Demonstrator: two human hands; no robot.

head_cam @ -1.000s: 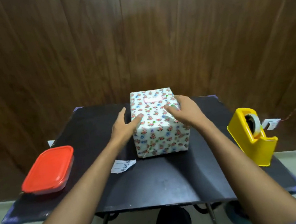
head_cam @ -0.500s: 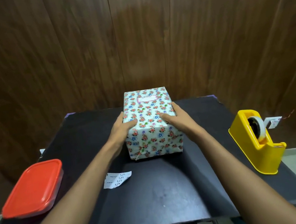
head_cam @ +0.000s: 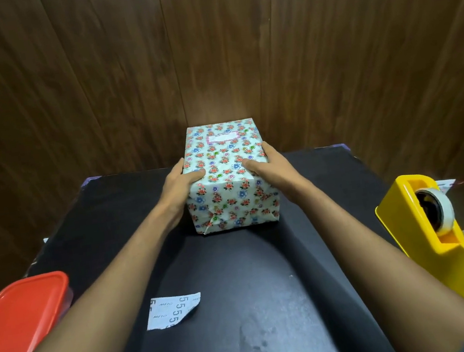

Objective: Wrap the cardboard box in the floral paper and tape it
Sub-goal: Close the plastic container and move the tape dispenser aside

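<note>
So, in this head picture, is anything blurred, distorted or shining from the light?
Head view: sharp overall; wide-angle lens bends the wooden wall panels and stretches the forearms at the edges; a soft sheen lies on the black table; the floral box is evenly lit.

Left hand (head_cam: 177, 184) and right hand (head_cam: 271, 167) clasping (thumbs on top), forearms outstretched.

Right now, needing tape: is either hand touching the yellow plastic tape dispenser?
No, both the left hand and right hand hold the floral-wrapped box; the yellow plastic tape dispenser stands apart.
</note>
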